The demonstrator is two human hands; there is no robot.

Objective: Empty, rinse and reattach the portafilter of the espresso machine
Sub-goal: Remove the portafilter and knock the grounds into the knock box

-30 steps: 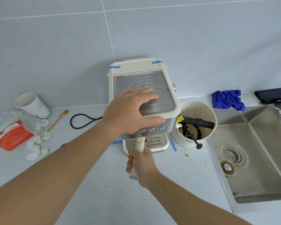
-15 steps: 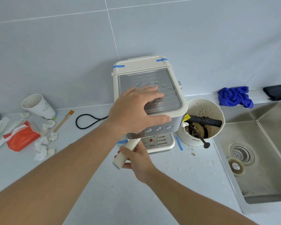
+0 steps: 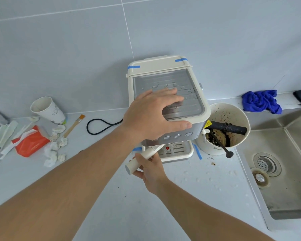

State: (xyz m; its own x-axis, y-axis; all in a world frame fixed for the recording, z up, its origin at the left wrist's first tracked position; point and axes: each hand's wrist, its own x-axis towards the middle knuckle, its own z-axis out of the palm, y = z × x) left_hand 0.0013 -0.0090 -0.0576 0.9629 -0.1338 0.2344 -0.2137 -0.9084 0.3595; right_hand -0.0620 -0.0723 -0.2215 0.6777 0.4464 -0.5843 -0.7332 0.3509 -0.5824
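A cream espresso machine point(image 3: 189, 79) with a metal top stands on the counter against the tiled wall. My left hand point(image 3: 153, 115) lies flat on its top, thumb over the front edge above the buttons. The portafilter's cream handle point(image 3: 142, 158) sticks out from under the machine's front, pointing to the front left; its basket end is hidden under the machine. My right hand point(image 3: 150, 168) holds that handle from below, fingers curled around it.
A knock-box bucket point(image 3: 233, 112) with coffee grounds and a black bar stands right of the machine. A steel sink point(image 3: 288, 202) with a loose plug is at the right, a blue cloth point(image 3: 261, 101) behind it. Paper cup point(image 3: 47, 108), brush, orange packet point(image 3: 31, 141) and crumpled tissues lie at left.
My right hand has swung the portafilter handle from pointing straight toward me round to the left. My left hand has stayed pressed on the machine's top.
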